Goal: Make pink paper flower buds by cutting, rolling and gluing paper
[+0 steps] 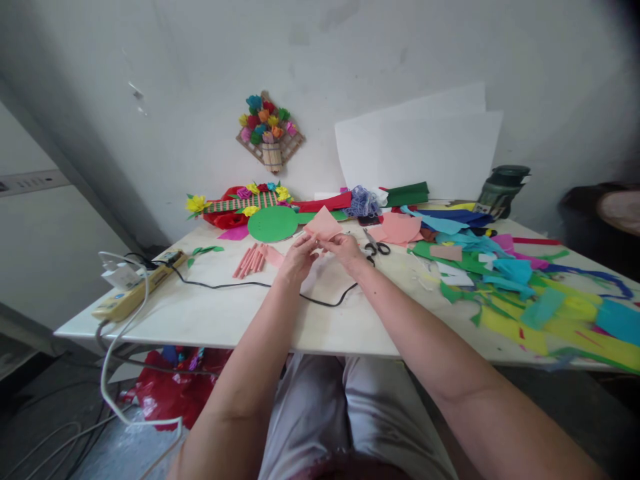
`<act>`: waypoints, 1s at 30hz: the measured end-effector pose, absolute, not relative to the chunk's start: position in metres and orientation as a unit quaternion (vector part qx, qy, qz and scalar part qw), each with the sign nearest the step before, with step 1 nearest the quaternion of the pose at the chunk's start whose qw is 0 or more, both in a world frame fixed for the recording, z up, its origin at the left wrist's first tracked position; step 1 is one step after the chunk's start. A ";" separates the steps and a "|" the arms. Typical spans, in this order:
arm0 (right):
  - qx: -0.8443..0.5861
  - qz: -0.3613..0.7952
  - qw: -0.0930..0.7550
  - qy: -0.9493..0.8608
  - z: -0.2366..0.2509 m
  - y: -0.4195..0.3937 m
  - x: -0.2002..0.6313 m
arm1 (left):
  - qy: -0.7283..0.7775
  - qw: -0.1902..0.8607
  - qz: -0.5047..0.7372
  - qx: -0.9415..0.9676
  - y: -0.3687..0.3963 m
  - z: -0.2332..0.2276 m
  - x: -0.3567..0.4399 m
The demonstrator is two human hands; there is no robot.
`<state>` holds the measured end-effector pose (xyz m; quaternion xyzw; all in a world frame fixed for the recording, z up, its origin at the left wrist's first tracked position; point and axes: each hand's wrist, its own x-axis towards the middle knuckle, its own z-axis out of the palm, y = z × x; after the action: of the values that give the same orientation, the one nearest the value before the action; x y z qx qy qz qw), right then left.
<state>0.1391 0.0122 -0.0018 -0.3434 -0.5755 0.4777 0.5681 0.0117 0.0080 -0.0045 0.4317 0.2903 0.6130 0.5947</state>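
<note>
White table — both hands pinch pink paper.

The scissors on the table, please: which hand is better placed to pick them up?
Right, probably: the scissors lie just beyond the right hand, while the left hand is farther away. Both hold the pink paper.

You sit at home craft corner, paper-flower making. Tabletop white, pushed against plain grey wall. Coloured paper scraps heaped across right side. Scissors near middle. Rolled pink tubes left of centre, green disc behind them. Finished flower plaque hangs on wall; more paper flowers along tabletop's back edge. White card sheets lean on wall. Power strip on left corner, cables trailing to floor. Red bag under tabletop.
</note>
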 end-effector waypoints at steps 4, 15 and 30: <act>-0.356 0.459 0.563 -0.588 0.001 0.011 0.140 | 0.302 0.570 0.637 0.423 0.012 -0.006 0.007; -0.383 0.422 0.532 -0.626 -0.003 0.015 0.145 | 0.320 0.533 0.676 0.396 0.017 -0.009 -0.001; -0.359 0.506 0.538 -0.570 -0.006 0.017 0.144 | 0.367 0.546 0.637 0.403 0.010 -0.005 0.005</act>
<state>0.1437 0.0174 -0.0058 -0.3592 -0.5702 0.5061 0.5382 0.0049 0.0103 -0.0050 0.4026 0.3674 0.6366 0.5456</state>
